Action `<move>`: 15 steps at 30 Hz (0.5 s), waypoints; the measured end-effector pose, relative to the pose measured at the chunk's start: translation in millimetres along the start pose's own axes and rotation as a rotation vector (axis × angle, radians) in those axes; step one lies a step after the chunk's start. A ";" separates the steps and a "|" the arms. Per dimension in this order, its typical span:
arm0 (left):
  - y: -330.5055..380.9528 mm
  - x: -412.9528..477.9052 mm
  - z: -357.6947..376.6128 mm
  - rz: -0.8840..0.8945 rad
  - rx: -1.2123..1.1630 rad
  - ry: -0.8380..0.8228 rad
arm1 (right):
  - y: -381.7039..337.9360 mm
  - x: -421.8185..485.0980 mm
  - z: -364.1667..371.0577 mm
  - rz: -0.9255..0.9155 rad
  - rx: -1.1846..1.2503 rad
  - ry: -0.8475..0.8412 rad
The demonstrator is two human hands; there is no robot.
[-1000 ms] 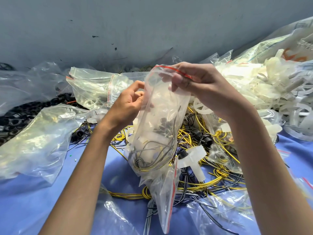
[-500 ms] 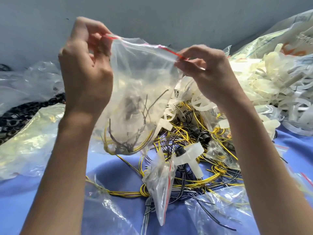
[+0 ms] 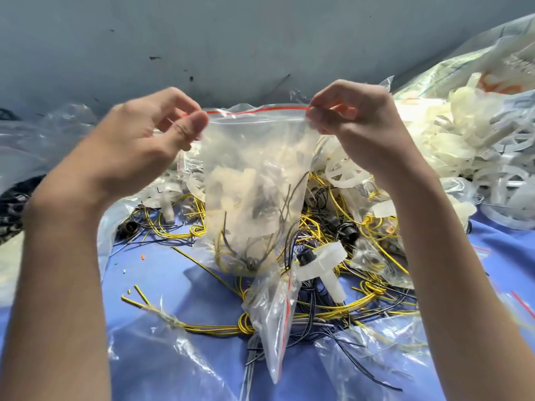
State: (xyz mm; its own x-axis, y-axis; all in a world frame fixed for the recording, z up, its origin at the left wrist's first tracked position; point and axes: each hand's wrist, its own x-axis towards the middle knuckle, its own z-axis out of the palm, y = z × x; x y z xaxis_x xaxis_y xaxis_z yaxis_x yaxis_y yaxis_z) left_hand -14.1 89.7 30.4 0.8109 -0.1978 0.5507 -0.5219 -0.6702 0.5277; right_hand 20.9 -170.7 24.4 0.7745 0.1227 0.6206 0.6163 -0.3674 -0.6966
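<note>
the left hand (image 3: 136, 146) pinches the top left corner of a clear zip bag (image 3: 260, 157) between thumb and curled fingers. the right hand (image 3: 359, 131) pinches the top right corner the same way, so both hands are clamped on the bag's mouth. they stand well apart, with the red seal strip (image 3: 254, 110) stretched nearly level between them. whether the seal is pressed closed cannot be told. the bag hangs upright in the air in front of the grey wall (image 3: 231, 39), its bottom just above the heap on the blue table cover (image 3: 179, 287). inside it, settled toward the bottom, lie pale plastic pieces (image 3: 231, 183) and a few coiled wires (image 3: 246, 259), yellow and dark. the red strip is the only marking to be made out on the bag. under and behind it spreads a tangle of loose yellow and black leads (image 3: 333, 308), with black sockets (image 3: 344, 227) among them. a white t-shaped fitting (image 3: 327, 264) lies on the tangle just right of the bag's bottom. a second small zip bag (image 3: 275, 322) with its own red strip lies in front, below the held one. to the right rises a heap of whitish plastic rings (image 3: 463, 157). behind the heap a big clear sack (image 3: 492, 62) bears orange print (image 3: 498, 86), too partial to read. at the left edge dark round parts (image 3: 11, 204) show, beside crumpled clear bags (image 3: 43, 140).
</note>
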 end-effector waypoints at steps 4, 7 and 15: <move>2.8 -1.0 7.4 -0.023 0.100 -0.103 | 3.5 -0.2 -0.2 0.020 -0.005 -0.010; 5.7 -0.4 12.2 -0.025 0.183 0.072 | 6.1 0.5 0.1 0.052 -0.040 -0.087; 6.7 8.8 17.6 0.004 0.199 0.620 | 9.2 0.1 2.7 0.073 -0.074 -0.224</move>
State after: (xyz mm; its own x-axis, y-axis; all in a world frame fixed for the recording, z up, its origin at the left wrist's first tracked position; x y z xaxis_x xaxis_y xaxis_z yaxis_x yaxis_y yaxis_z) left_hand -5.8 70.8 27.4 0.4745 0.2094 0.8550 -0.4170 -0.8020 0.4278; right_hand 27.0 -171.5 17.1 0.8340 0.2915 0.4685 0.5518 -0.4486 -0.7031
